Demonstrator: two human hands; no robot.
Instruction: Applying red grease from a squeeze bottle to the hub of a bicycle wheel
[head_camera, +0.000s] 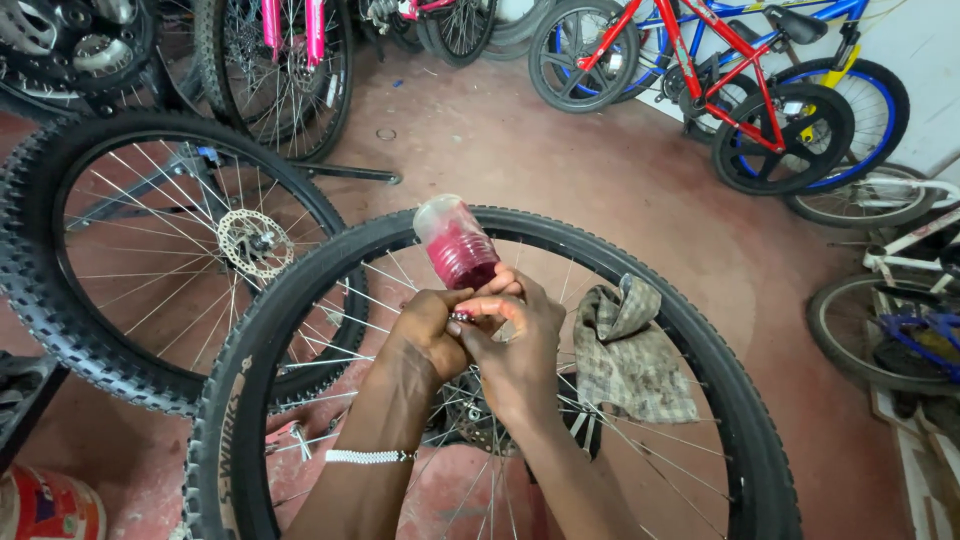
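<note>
Both hands, left hand (425, 330) and right hand (515, 335), grip the upturned bottle (458, 243) above the wheel (700, 340); best squeezed gently, nozzle steady, rag (630, 355) beside it.

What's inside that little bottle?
The clear bottle holds dark pink-red liquid, filling the part near the hands. Both hands, left and right, cover its mouth, so the cap cannot be seen.

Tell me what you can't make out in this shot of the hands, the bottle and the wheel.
Head view only:
- Mouth of the bottle of red liquid: hidden by the left hand and right hand.
- Hub of the near wheel: mostly behind both forearms.
- That wheel's lower part: cut off by the bottom edge.
</note>
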